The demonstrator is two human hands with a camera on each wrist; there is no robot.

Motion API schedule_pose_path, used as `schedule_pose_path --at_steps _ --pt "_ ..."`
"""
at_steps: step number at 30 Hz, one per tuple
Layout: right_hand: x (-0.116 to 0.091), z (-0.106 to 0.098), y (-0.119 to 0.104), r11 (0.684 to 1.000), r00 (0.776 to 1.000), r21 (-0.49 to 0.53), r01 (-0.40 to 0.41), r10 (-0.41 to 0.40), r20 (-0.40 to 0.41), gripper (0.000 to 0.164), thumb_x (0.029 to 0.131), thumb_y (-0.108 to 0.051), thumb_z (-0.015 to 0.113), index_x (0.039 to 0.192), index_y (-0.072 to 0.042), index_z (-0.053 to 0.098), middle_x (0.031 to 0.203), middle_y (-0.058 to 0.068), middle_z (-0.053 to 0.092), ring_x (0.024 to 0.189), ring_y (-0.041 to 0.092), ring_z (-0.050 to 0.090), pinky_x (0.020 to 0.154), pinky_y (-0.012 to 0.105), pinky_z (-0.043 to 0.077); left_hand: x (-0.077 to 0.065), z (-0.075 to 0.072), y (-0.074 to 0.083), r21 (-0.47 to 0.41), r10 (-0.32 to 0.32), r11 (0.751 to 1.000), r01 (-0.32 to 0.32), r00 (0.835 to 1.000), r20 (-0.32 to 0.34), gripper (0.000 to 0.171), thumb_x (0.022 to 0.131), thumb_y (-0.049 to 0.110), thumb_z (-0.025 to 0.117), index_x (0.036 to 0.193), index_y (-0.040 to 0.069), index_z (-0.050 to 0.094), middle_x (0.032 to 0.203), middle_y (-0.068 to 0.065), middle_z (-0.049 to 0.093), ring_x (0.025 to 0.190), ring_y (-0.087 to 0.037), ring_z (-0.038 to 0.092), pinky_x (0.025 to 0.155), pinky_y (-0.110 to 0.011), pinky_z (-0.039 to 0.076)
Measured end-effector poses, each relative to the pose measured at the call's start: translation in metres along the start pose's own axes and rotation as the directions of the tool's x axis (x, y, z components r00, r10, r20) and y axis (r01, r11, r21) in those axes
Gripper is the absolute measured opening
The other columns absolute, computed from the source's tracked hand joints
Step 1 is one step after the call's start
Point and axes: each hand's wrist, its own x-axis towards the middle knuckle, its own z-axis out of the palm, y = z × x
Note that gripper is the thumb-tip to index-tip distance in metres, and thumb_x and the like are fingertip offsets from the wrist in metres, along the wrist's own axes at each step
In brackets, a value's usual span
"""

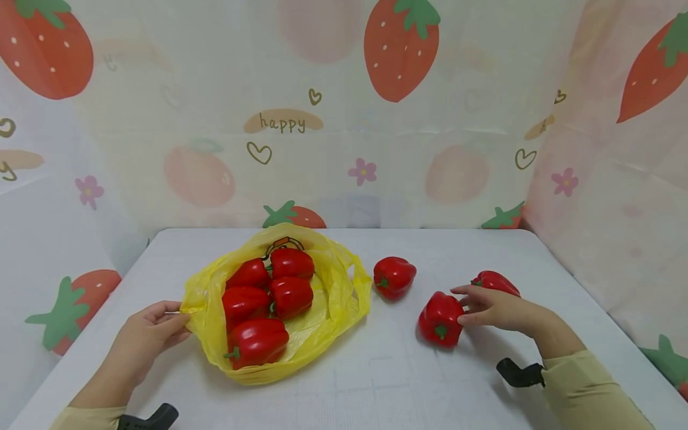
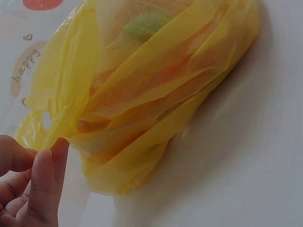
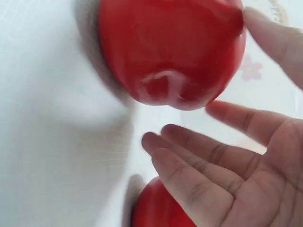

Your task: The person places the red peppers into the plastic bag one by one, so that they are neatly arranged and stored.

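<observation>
A yellow plastic bag (image 1: 330,325) lies on its side with its mouth facing me, and several red bell peppers (image 1: 258,343) are inside. My left hand (image 1: 147,337) pinches the left edge of the bag between thumb and fingers; the left wrist view shows this grip on the gathered plastic (image 2: 57,123). Over on the right, my right hand (image 1: 505,310) is beside a red bell pepper (image 1: 441,319), thumb and forefinger spread at its side. In the right wrist view the fingertips seem to touch that pepper (image 3: 170,47), and the other fingers are loosely extended.
Another bell pepper (image 1: 395,278) sits right of the bag. One more (image 1: 495,282) is partly hidden behind my right hand. All rest on a white table (image 1: 349,400). A curtain (image 1: 333,149) printed with strawberries hangs behind and at both sides.
</observation>
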Motion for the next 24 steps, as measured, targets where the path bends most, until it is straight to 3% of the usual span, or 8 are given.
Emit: schedule_pose_path --at_steps 4,9,14,21,24 --pt "0.000 -0.001 -0.002 0.999 0.999 0.009 0.048 -0.048 0.003 0.070 0.079 -0.040 0.067 0.138 -0.015 0.038 0.133 0.016 0.045 0.122 0.037 0.039 0.088 0.051 0.046 0.000 0.000 0.001 0.018 0.000 1.000 0.001 1.000 -0.009 0.057 0.088 0.036 0.058 0.127 -0.002 0.043 0.112 -0.013 0.062 0.082 -0.007 0.063 0.074 -0.023 0.053" --pt "0.002 -0.005 -0.002 0.992 0.992 0.028 0.123 -0.123 -0.007 0.058 0.086 -0.036 0.060 0.136 -0.012 0.042 0.133 0.015 0.046 0.122 0.036 0.041 0.091 0.047 0.046 -0.001 0.000 0.001 0.017 0.002 1.000 -0.002 1.000 -0.007 0.057 0.088 0.036 0.059 0.127 -0.002 0.043 0.112 -0.013 0.061 0.082 -0.006 0.063 0.074 -0.023 0.053" --pt "0.006 -0.008 -0.003 0.989 0.989 0.008 0.149 -0.149 0.025 0.054 0.087 -0.029 0.061 0.136 -0.015 0.043 0.135 0.013 0.045 0.124 0.036 0.038 0.091 0.046 0.046 0.000 -0.001 0.000 0.014 0.006 1.000 -0.006 1.000 -0.007 0.057 0.088 0.037 0.058 0.127 -0.002 0.043 0.112 -0.012 0.061 0.083 -0.006 0.063 0.074 -0.023 0.053" --pt "0.009 -0.008 -0.007 0.983 0.980 -0.019 0.185 -0.183 0.076 0.051 0.085 -0.005 0.057 0.133 -0.020 0.048 0.134 0.012 0.045 0.125 0.041 0.035 0.092 0.048 0.045 0.001 0.000 -0.001 0.013 0.006 1.000 -0.006 1.000 -0.008 0.057 0.088 0.037 0.059 0.127 -0.002 0.043 0.111 -0.012 0.062 0.082 -0.007 0.063 0.074 -0.023 0.053" --pt "0.011 -0.006 -0.008 0.984 0.980 -0.003 0.178 -0.177 0.090 0.054 0.082 -0.005 0.062 0.132 -0.021 0.048 0.134 0.011 0.046 0.126 0.041 0.034 0.093 0.048 0.044 0.000 0.000 -0.001 0.012 0.006 1.000 -0.006 1.000 -0.010 0.056 0.088 0.036 0.059 0.127 -0.002 0.043 0.111 -0.012 0.062 0.082 -0.007 0.063 0.074 -0.023 0.053"
